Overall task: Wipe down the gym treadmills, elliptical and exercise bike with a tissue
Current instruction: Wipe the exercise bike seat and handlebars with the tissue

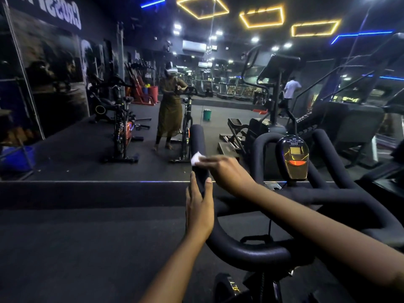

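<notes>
The exercise bike's black padded handlebar [258,252] fills the lower right, with a gold and black console [295,158] at its centre. Its left horn [197,138] stands upright. My left hand [200,208] grips the lower part of this horn, thumb and fingers wrapped around it. My right hand [225,171] reaches across from the right and presses a white tissue [196,159] against the horn just above the left hand. Most of the tissue is hidden under my fingers.
A wall mirror directly ahead reflects me, the bike and the gym. An elliptical [269,119] and a stair machine [349,119] stand to the right. Another bike [122,127] and a green bin [206,114] show in the mirror. Dark rubber floor [87,248] lies to the left.
</notes>
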Available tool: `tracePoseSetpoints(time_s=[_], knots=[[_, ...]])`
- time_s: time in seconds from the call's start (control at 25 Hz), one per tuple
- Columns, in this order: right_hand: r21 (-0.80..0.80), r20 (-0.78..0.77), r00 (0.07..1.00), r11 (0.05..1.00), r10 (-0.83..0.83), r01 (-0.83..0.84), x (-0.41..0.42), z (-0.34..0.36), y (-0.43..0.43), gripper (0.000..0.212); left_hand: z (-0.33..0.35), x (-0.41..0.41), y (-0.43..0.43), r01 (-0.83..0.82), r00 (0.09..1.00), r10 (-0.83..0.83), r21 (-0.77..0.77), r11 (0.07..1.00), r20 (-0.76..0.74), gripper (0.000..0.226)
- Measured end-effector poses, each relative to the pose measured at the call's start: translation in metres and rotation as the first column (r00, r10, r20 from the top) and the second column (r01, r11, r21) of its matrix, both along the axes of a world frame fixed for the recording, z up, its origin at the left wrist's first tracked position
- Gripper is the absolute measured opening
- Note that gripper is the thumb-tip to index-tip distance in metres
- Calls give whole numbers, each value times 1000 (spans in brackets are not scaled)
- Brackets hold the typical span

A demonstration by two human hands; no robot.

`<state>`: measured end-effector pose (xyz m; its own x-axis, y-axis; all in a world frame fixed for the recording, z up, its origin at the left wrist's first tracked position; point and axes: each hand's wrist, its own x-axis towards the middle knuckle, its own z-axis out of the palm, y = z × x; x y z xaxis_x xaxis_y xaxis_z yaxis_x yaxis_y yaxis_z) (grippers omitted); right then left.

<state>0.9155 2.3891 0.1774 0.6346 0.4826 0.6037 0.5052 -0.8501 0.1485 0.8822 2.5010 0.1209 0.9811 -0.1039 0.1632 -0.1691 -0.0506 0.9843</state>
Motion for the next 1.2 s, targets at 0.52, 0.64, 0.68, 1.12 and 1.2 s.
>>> tracePoseSetpoints(time_s=[0.52,0.64,0.68,1.12,1.2], knots=[[433,-141,964,861,-227,267,58,24,-5,31,0,-2,0,24,999,-24,-7,1000,-33,59],[381,-94,988,912,-122,149,27,7,-10,29,1,-2,1,23,999,-23,3,1000,-27,59],[353,-90,993,931,-71,98,12,0,-12,30,2,-3,2,26,999,-25,10,1000,-26,58],[190,-85,982,964,-170,183,18,28,2,41,0,-3,2,16,1000,-16,-38,999,-13,58],[76,-103,975,976,-195,204,33,29,12,42,0,-4,2,13,1000,-13,-42,999,-9,58]])
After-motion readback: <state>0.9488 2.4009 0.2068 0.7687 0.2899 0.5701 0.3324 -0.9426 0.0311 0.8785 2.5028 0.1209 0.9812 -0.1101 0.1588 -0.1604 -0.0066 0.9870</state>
